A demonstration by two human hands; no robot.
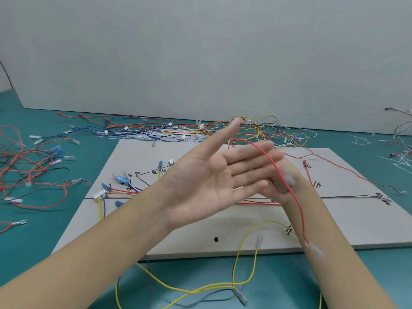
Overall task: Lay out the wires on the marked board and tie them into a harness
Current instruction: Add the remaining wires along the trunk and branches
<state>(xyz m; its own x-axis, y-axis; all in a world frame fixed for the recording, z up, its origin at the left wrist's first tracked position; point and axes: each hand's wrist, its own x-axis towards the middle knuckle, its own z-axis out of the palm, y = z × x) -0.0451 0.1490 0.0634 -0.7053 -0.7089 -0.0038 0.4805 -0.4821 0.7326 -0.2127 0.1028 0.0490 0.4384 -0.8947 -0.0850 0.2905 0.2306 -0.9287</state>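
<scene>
A grey marked board lies on the teal table, with black lines and labels drawn on it. My left hand is raised over it, palm toward me, fingers straight and thumb up. A red wire drapes across those fingertips and hangs down to a blurred terminal near the board's front edge. My right hand is mostly hidden behind the left; its thumb and fingers seem to pinch the red wire. A white connector with yellow and blue wires and several blue terminals sit on the board's left part. A yellow wire loops off the front edge.
A tangled pile of coloured wires lies behind the board along the grey wall. Loose red and black wires spread over the table at left. White cable ties are scattered at right.
</scene>
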